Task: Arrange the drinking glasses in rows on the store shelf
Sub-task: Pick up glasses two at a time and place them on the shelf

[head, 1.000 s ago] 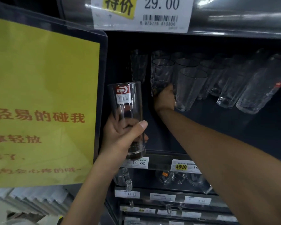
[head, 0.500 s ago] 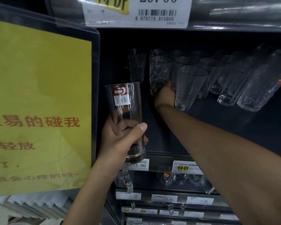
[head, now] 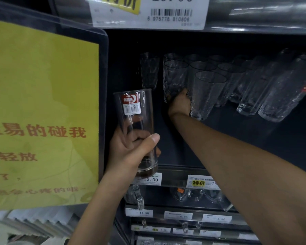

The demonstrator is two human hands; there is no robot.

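Dark store shelf (head: 245, 142), glasses (head: 251, 80) in rows — little has shifted this past second, so sorting seems mid-step. Our right hand (head: 179, 103) stays reached in at a dimpled glass's (head: 174, 76) foot, fingers hidden — grip we cannot tell; our left hand (head: 131, 152) curls fingers and thumb round a labelled glass (head: 132, 110), upright before the shelf

Left grip (head: 131, 152) held labelled glass (head: 133, 121) in front of shelf (head: 237, 135); right grip (head: 179, 103) was at textured glass (head: 175, 76) base, fingers hidden.
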